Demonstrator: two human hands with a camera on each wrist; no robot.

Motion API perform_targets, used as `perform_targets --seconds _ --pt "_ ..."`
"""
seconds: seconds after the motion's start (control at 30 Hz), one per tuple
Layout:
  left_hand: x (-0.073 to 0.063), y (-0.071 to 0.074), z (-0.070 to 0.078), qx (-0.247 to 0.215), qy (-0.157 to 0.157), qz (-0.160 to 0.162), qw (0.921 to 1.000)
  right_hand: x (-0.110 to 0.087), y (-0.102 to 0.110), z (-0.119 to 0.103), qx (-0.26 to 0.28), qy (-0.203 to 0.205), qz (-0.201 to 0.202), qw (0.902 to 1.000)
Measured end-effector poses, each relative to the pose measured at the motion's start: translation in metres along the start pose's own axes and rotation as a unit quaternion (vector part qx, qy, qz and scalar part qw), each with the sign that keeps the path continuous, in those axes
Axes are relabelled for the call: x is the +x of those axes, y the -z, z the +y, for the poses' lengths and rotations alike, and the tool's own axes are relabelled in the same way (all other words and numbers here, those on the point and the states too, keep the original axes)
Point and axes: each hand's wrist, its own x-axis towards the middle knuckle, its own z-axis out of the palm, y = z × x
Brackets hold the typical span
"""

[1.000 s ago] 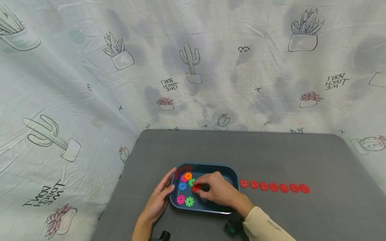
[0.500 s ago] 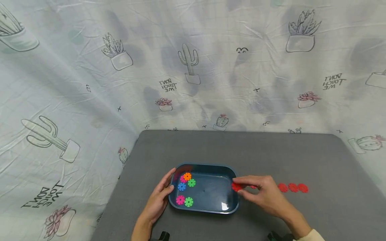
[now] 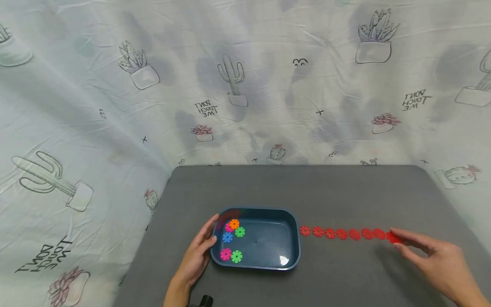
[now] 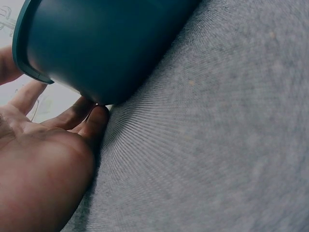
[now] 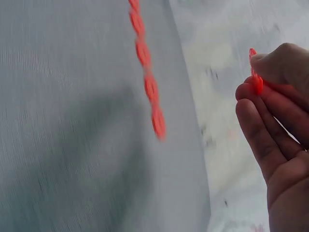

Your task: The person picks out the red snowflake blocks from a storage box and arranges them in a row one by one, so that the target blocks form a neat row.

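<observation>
At the left end of the dark blue tray (image 3: 257, 268), my left hand (image 3: 193, 256) holds on, thumb at the rim. The left wrist view shows its fingers (image 4: 99, 118) against the tray's outer wall, low by the cloth. Between thumb and fingertips, my right hand (image 3: 441, 260) pinches a red notched plastic disc (image 3: 393, 237), seen edge-on in the right wrist view (image 5: 256, 72). It is raised beyond the right end of a row of several red discs (image 3: 342, 233). Inside the tray lie an orange disc (image 3: 234, 224), a blue disc (image 3: 227, 237), green discs (image 3: 236, 256) and pink discs (image 3: 225, 254).
Grey cloth covers the table (image 3: 291, 187), and the red row runs across it from the tray's right side. Behind and to the left hangs a pale curtain (image 3: 268, 106) printed with cactus pots. A black strap piece (image 3: 206, 300) shows near the left wrist.
My right hand has taken a red disc out of the tray and carried it rightward over the row to its far end. The left hand stays at the tray. The head view has shifted slightly.
</observation>
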Motion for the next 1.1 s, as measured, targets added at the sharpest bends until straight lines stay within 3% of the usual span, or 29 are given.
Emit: perform_targets --seconds 0.23,0.43,0.7,0.93,1.1 --pt "-0.002 0.0 0.002 0.001 0.003 0.005 1.0 0.0 0.014 0.036 -0.027 -0.017 0.029 0.9991" --pt "-0.002 -0.001 0.004 0.0 0.004 0.007 1.0 0.008 -0.001 0.053 -0.103 -0.053 -0.025 0.993" --pt "-0.003 -0.003 0.004 -0.006 0.008 0.008 0.9999 0.019 -0.017 0.056 -0.096 -0.061 -0.084 0.99" --pt "-0.003 -0.002 0.003 -0.014 0.004 0.003 0.9999 0.032 -0.021 0.052 -0.134 -0.062 -0.143 0.9786" --pt "-0.002 -0.002 0.003 -0.014 0.002 -0.004 0.9999 0.031 -0.022 0.051 -0.133 -0.07 -0.142 0.9785"
